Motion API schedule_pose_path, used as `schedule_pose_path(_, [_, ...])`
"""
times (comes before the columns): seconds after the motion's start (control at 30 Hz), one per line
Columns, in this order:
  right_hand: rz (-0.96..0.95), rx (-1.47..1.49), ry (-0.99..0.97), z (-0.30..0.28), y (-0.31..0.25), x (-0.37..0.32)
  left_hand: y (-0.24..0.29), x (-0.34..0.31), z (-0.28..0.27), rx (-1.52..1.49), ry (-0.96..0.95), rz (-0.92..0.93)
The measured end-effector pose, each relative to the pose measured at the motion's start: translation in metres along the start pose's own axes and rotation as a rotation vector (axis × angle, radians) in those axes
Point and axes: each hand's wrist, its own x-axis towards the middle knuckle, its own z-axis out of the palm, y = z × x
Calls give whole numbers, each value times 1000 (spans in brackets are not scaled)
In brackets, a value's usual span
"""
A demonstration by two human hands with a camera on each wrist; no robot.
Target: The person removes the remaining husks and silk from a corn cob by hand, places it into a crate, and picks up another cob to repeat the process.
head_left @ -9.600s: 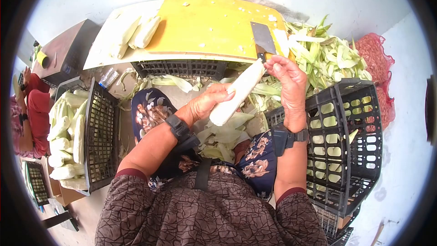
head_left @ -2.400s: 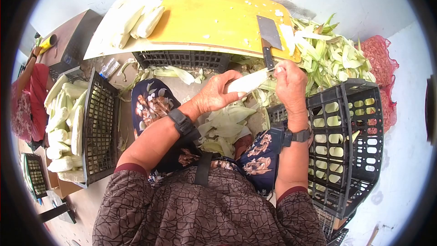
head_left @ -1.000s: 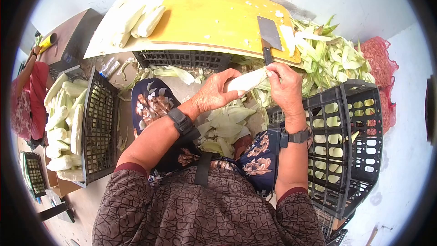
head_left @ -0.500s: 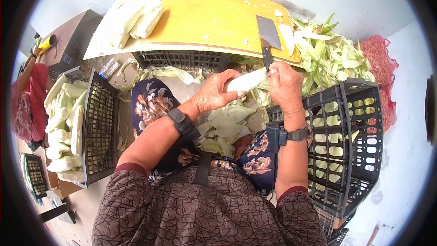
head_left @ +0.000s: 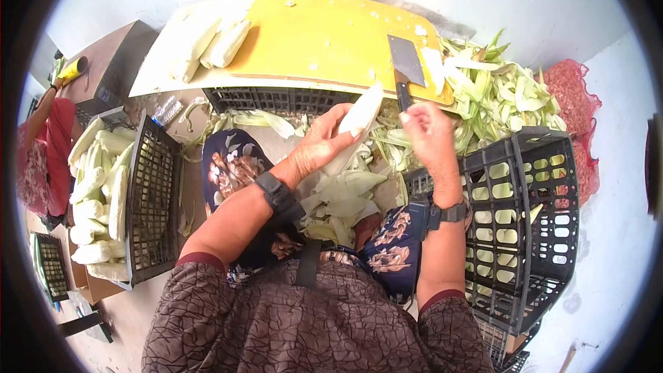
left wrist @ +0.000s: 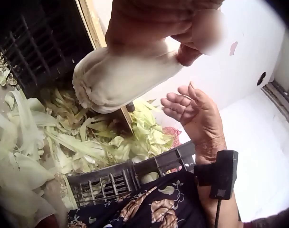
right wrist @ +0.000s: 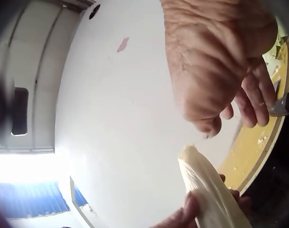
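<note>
My left hand [head_left: 323, 144] grips an ear of corn [head_left: 363, 109] in its pale inner husk, fingers wrapped around the middle. The tapered tip points up toward the yellow board [head_left: 311, 41]; the left wrist view shows the blunt, cut-looking end of the corn [left wrist: 99, 85]. Just right of the tip is my right hand [head_left: 432, 139], fingers loosely bent, with nothing in them. In the right wrist view a small gap separates this hand [right wrist: 215, 71] from the corn tip [right wrist: 188, 154]. Beyond it, a cleaver [head_left: 406, 62] lies on the board, its dark handle over the near edge.
Several husked ears [head_left: 228, 45] lie at the board's left. A black crate [head_left: 155, 197] of corn stands left, another black crate [head_left: 525, 228] right. Stripped husks [head_left: 494, 90] are heaped beside the board, more husks [head_left: 338, 200] between the knees. A person [head_left: 48, 145] sits far left.
My right hand, which was pinching at the corn's tip, has let go and moved slightly down. My left hand has swung the ear more upright. The cleaver has stayed on the board.
</note>
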Motion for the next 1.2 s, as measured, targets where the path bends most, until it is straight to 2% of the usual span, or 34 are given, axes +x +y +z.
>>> schedule_pose_path(0.03, [49, 122, -102, 6, -8, -3, 1, 0, 0, -67, 8, -8])
schedule_pose_path(0.13, [78, 119, -337, 24, -18, -10, 2, 3, 4, -172, 28, 47])
schedule_pose_path(0.17, [28, 262, -380, 40, -6, -12, 4, 3, 5, -227, 46, 65])
schedule_pose_path(0.27, [5, 402, -385, 54, -17, -15, 6, 2, 6, -318, 45, 76])
schedule_pose_path(0.33, [120, 542, -355, 53, -30, -12, 5, 2, 6, -363, 51, 95])
schedule_pose_path(0.47, [158, 537, -387, 59, -29, -11, 9, 1, 7, -313, 85, 96])
schedule_pose_path(0.57, [116, 473, -464, 61, -29, -13, 2, 2, 3, -249, 65, 106])
schedule_pose_path(0.63, [77, 151, -457, 57, -28, -13, 11, 3, 0, -200, 93, 144])
schedule_pose_path(0.73, [126, -15, -482, 58, -27, -16, 22, 5, -6, -167, 127, 180])
schedule_pose_path(0.87, [131, -19, -488, 54, -35, -18, 20, 6, -13, -207, 130, 169])
schedule_pose_path(1.2, [130, -243, -435, 48, -44, -17, 24, 9, -16, -225, 153, 136])
